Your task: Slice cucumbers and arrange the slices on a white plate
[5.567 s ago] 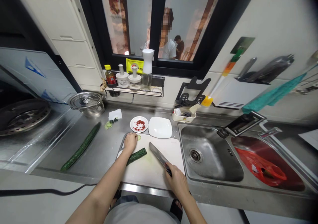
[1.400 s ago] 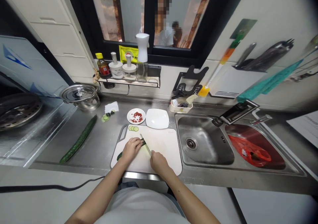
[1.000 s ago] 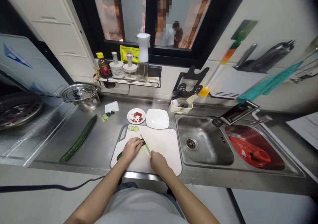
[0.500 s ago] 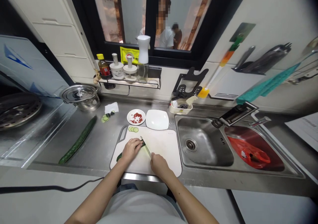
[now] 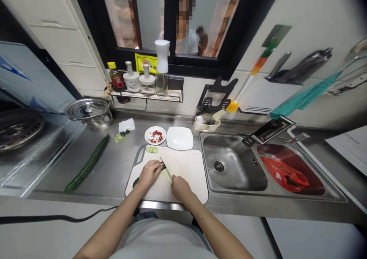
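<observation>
My left hand is closed over a cucumber on the white cutting board, covering its middle. One dark green end sticks out at the lower left of the hand, and the cut end shows by the fingertips. In my right hand is a kitchen knife, its handle hidden in the fist and its blade against the cucumber's cut end. A few round cucumber slices lie at the board's top left corner. A second, whole cucumber rests on the steel counter to the left.
Behind the board stand a small plate of chopped red pieces and a white square plate. A lidded steel pot is at the back left, near cucumber scraps. To the right is a double sink holding a red plastic bag.
The whole view has shifted slightly to the left. Both hands keep nearly the same place on the board, with the knife still at the cucumber's end.
</observation>
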A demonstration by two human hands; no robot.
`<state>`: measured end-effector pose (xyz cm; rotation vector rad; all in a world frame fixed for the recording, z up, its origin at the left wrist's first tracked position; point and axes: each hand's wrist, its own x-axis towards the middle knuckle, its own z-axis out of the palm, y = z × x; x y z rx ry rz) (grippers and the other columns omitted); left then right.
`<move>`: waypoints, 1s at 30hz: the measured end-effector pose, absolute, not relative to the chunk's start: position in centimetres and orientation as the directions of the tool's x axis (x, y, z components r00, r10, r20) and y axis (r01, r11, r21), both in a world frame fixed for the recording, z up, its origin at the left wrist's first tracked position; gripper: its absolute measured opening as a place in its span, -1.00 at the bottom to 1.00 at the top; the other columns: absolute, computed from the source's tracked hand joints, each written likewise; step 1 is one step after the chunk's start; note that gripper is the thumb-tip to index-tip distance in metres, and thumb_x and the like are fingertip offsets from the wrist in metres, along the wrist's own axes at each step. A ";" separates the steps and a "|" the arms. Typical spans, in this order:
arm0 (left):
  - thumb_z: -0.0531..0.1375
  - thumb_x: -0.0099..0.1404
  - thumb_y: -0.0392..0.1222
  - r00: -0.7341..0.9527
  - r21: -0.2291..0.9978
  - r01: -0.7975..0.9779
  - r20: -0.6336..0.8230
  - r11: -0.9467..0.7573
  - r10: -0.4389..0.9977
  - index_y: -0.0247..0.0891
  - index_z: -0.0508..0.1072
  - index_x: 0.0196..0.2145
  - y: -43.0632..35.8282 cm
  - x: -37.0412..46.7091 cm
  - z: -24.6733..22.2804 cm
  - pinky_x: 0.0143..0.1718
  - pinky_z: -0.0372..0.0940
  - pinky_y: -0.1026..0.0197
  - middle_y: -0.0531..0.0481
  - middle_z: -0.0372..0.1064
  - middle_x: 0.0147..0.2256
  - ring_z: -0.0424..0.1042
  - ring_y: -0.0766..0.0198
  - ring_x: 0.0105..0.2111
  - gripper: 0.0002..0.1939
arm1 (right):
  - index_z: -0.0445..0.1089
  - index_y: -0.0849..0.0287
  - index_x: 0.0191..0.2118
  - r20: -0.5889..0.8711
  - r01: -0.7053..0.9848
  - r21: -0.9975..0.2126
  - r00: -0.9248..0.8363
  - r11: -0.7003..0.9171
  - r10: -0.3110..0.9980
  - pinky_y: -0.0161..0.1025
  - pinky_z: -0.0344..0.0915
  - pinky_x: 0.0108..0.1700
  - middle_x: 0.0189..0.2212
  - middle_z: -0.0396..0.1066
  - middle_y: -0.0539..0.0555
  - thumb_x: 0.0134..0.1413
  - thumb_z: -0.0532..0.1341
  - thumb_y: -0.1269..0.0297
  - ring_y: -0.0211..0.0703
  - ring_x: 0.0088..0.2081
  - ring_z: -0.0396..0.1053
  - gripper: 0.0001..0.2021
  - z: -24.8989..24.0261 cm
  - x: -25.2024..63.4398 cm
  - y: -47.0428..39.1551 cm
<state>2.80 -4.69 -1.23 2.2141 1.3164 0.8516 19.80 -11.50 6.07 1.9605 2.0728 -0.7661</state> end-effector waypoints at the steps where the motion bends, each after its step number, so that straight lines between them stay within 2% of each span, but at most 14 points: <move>1: 0.12 0.33 -0.16 0.363 0.630 0.627 0.284 -0.458 0.887 -0.17 0.55 -0.21 -4.7 2.8 -1.2 -0.15 0.31 0.16 -0.06 0.48 -0.23 0.40 0.21 -0.21 -0.79 | 0.35 0.34 -0.05 -0.468 0.971 -0.241 -0.113 -0.003 0.876 -0.24 0.25 -0.13 -0.18 0.45 0.30 0.17 -0.06 0.52 -0.04 -0.10 0.42 -0.68 6.0 19.8 -11.5; 15: 0.11 0.32 -0.16 0.367 0.639 0.613 0.291 -0.465 0.884 -0.17 0.55 -0.21 -4.6 2.7 -1.4 -0.12 0.30 0.14 -0.05 0.48 -0.23 0.40 0.20 -0.19 -0.79 | 0.32 0.31 -0.04 -0.476 0.977 -0.200 -0.030 -0.075 0.879 -0.25 0.27 -0.19 -0.20 0.47 0.29 0.18 -0.09 0.55 -0.04 -0.11 0.44 -0.66 5.6 19.0 -12.2; 30: 0.11 0.32 -0.15 0.345 0.646 0.616 0.292 -0.450 0.892 -0.16 0.54 -0.20 -4.7 2.8 -1.3 -0.12 0.31 0.14 -0.06 0.48 -0.22 0.40 0.19 -0.18 -0.79 | 0.31 0.35 -0.01 -0.479 0.964 -0.250 -0.041 -0.091 0.877 -0.23 0.24 -0.17 -0.22 0.47 0.30 0.20 -0.08 0.51 -0.02 -0.11 0.43 -0.67 5.6 19.7 -13.0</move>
